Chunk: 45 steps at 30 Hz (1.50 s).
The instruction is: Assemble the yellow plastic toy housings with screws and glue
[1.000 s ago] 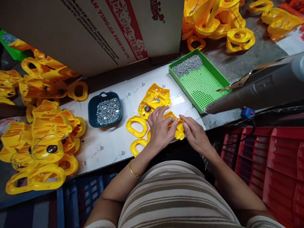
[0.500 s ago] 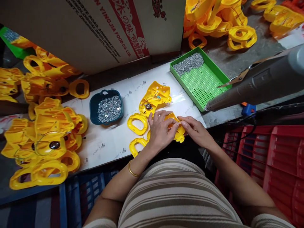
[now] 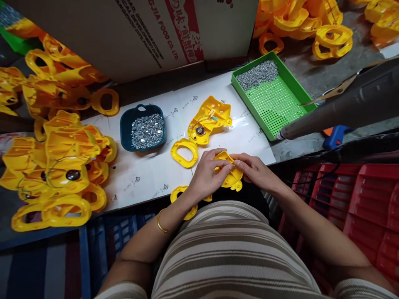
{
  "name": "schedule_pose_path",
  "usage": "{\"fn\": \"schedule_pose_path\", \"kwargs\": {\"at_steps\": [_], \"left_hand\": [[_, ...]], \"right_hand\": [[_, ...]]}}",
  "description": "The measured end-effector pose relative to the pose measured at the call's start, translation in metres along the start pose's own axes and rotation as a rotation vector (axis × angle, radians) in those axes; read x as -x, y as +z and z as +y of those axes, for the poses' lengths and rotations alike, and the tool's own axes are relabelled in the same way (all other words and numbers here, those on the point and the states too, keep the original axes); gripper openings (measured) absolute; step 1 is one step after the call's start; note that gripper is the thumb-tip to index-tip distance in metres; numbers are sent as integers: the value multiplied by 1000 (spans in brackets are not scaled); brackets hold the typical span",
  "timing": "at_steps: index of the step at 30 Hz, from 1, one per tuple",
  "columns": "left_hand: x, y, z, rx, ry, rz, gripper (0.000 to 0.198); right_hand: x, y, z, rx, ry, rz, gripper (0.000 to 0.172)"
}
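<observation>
At the near edge of the table (image 3: 146,178), the left hand (image 3: 206,176) and right hand (image 3: 256,171) held a shell (image 3: 233,179), the fingers of both closed on it. Poised over that edge, it could drop if either grip slackened.

Left hand (image 3: 205,177), right hand (image 3: 256,172) pulled yellow shell (image 3: 231,179) nearer table edge (image 3: 140,203).

The white table (image 3: 146,182) carries a wired yellow shell (image 3: 215,116) just beyond the fingers (image 3: 220,168) and a yellow ring (image 3: 184,152) close to their left. A teal basket (image 3: 124,128) of screws sits farther left, a heap of yellow shells (image 3: 62,158) far left, and a green tray (image 3: 274,108) beyond to the right.
</observation>
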State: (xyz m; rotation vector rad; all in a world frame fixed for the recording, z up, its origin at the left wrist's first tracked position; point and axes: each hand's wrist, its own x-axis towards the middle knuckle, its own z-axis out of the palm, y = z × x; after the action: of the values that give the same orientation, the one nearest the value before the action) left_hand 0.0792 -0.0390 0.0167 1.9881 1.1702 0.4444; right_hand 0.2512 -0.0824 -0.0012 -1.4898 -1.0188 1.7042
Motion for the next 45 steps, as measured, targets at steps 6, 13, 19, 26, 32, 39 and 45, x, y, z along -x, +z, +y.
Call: {"fn": "schedule_pose_path", "kwargs": {"at_steps": [6,13,19,26,32,39,45], "left_hand": [[-4,-14,-5,58,-10,-134,16],[-7,-17,-6,161,-29,-192,17],[-7,-16,-1,206,-76,-200,18],[-5,-13,0,59,0,-182,14],[-4,-7,3,-90,45,-127,15],[-5,-7,-9,201,-29,-160,14],[-5,-15,-7,283,-65,-205,15]], "right_hand": [[0,0,-2,11,-21,-22,51],[0,0,-5,2,-49,-79,49],[-2,-1,0,-32,-54,-94,47],[0,-1,-2,2,-72,-77,46],[0,-1,0,67,-86,-49,48],[1,-2,-5,5,-91,-65,47],[1,-2,-8,9,-87,-73,44]]}}
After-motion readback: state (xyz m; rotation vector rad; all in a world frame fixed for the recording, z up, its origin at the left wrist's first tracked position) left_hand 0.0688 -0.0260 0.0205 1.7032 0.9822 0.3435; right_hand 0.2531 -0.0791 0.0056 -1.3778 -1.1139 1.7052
